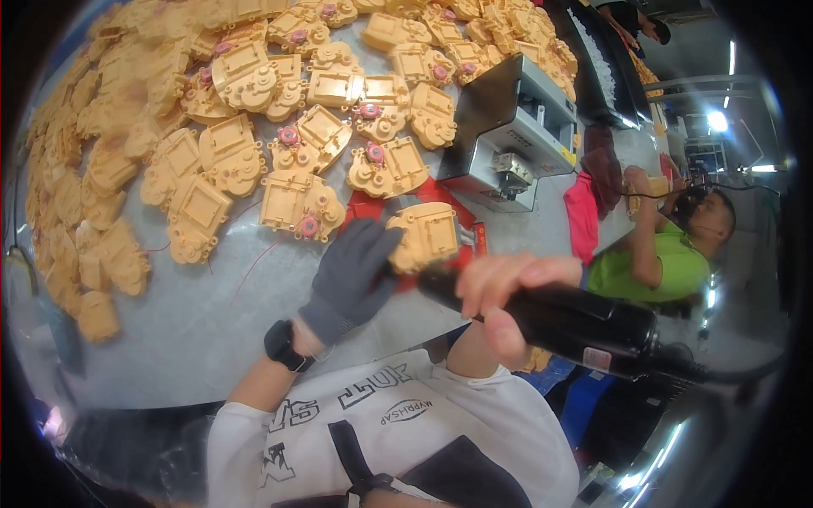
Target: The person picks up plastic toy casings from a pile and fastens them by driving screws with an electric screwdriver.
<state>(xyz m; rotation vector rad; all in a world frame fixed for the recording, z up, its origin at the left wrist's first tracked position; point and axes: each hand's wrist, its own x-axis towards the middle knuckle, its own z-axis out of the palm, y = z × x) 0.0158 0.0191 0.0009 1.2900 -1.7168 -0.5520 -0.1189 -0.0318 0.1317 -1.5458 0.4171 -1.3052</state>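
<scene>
My left hand [354, 271], in a dark grey glove, has its fingers closed on the left edge of a yellow plastic housing [430, 233]. In my bare right hand [512, 292] is a black corded electric screwdriver [584, 326], lying nearly level. Its front end reaches the lower edge of the housing; the exact tip is blurred. Red pieces [364, 207] show on the table behind and beneath the housing. Just beyond lie more housings, one [302, 206] bearing a pink round part [308, 225].
A large heap of yellow housings [110, 169] covers the table's left and far side. A grey box-shaped device [500, 135] stands ahead to the right. Pink cloth [582, 218] and dark red cloth [600, 169] lie beyond it. A co-worker in a green shirt [648, 262] sits at right.
</scene>
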